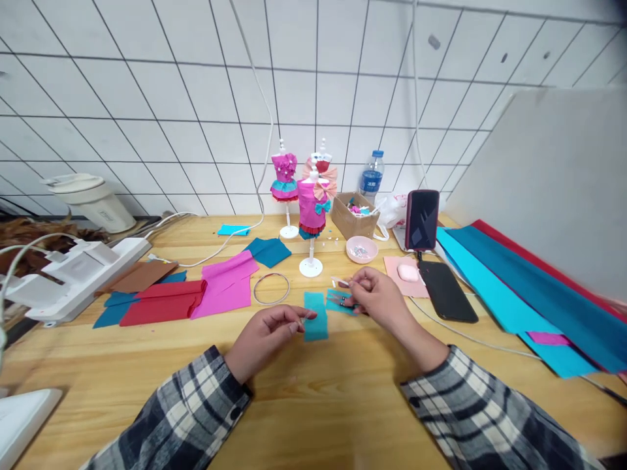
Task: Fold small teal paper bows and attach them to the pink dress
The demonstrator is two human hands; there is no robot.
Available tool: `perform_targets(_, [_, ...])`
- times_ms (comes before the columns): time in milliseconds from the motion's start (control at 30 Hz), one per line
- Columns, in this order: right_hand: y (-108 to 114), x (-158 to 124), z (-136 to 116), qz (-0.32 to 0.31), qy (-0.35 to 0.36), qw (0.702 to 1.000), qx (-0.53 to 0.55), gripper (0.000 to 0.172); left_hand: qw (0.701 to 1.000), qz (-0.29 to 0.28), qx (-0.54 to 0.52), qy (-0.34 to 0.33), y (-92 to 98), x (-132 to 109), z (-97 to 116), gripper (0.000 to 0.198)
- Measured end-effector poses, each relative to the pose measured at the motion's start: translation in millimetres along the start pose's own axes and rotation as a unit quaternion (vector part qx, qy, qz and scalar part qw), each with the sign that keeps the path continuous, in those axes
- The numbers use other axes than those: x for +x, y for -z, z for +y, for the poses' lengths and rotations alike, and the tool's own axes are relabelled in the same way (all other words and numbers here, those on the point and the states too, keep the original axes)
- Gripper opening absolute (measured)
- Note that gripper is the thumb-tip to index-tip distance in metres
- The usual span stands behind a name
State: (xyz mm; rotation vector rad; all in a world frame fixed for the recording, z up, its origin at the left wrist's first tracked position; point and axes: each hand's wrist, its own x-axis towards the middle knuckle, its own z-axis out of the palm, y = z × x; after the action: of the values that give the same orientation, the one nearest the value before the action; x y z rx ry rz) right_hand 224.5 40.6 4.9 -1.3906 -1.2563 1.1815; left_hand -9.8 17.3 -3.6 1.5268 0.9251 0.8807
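My left hand is closed in a pinch at the left edge of a small teal crepe-paper piece lying on the table. Whatever its fingertips hold is too small to make out. Between the thumb and fingers of my right hand is a thin white strip, its free end pointing left. Just below that hand, small scissors lie over a second teal piece; their handles are partly hidden by the fingers. Behind both hands stands a mini dress form in pink, with bows and a ruffled hem.
Two more dress forms stand behind, one at the left. A pink bowl, cardboard box and upright phone are at the back right. Pink paper, red paper and a wire ring lie left.
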Motion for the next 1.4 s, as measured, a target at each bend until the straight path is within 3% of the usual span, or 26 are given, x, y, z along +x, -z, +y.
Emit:
perform_targets(100, [18.7, 24.0, -19.7, 0.058, 0.061, 0.996, 0.035, 0.021, 0.999, -0.013, 0.027, 0.009, 0.6, 5.8, -5.7, 0.021])
perform_targets(200, [35.9, 62.4, -38.9, 0.137, 0.155, 0.978, -0.007, 0.022, 0.999, -0.033, 0.026, 0.016, 1.2, 10.8, -11.1, 0.019])
perform_targets(267, [43.3, 91.1, -48.6, 0.206, 0.187, 0.956, -0.098, 0.026, 0.999, -0.031, 0.016, 0.021, 1.8, 12.5, -13.4, 0.019])
perform_targets(367, [47.7, 128.4, -55.3, 0.285, 0.195, 0.898, -0.274, 0.026, 0.999, -0.024, 0.002, 0.023, 2.7, 12.9, -15.9, 0.019])
perform_targets(500, [51.3, 158.1, -50.5, 0.305, 0.177, 0.838, -0.416, 0.033, 0.999, -0.025, -0.023, 0.018, 4.4, 12.5, -19.4, 0.018])
perform_targets(600, [56.7, 164.5, -45.9, 0.272, 0.167, 0.827, -0.464, 0.033, 0.999, -0.026, -0.038, 0.021, 5.8, 13.0, -20.3, 0.019])
perform_targets(700, [53.5, 147.5, -45.7, 0.289, 0.233, 0.832, -0.414, 0.034, 0.998, -0.021, -0.054, 0.030, 7.3, 13.6, -18.7, 0.020])
perform_targets(767, [41.1, 117.7, -44.4, 0.311, 0.297, 0.829, -0.358, 0.033, 0.997, -0.016, -0.071, 0.033, 8.3, 13.7, -17.3, 0.020])
perform_targets(800, [31.9, 97.9, -42.2, 0.288, 0.314, 0.841, -0.333, 0.031, 0.996, -0.015, -0.080, 0.034, 8.7, 13.7, -16.8, 0.021])
perform_targets(900, [1.0, 32.9, -28.5, 0.090, 0.315, 0.904, -0.274, 0.024, 0.993, -0.021, -0.108, 0.041, 9.5, 12.9, -16.5, 0.022])
perform_targets(1000, [-20.4, -11.8, -11.7, -0.053, 0.296, 0.925, -0.230, 0.027, 0.991, -0.031, -0.128, 0.039, 9.2, 11.5, -18.0, 0.022])
perform_targets(1133, [-26.3, -22.1, 0.7, -0.130, 0.263, 0.937, -0.191, 0.027, 0.989, -0.046, -0.132, 0.037, 8.0, 9.2, -20.0, 0.021])
perform_targets(1300, [-25.3, -14.8, 5.4, -0.132, 0.257, 0.939, -0.187, 0.011, 0.992, -0.058, -0.104, 0.034, 8.3, 7.2, -18.7, 0.019])
perform_targets(1400, [-25.8, -17.5, 7.2, -0.117, 0.290, 0.921, -0.231, 0.009, 0.993, -0.051, -0.094, 0.048, 6.8, 7.7, -16.8, 0.016])
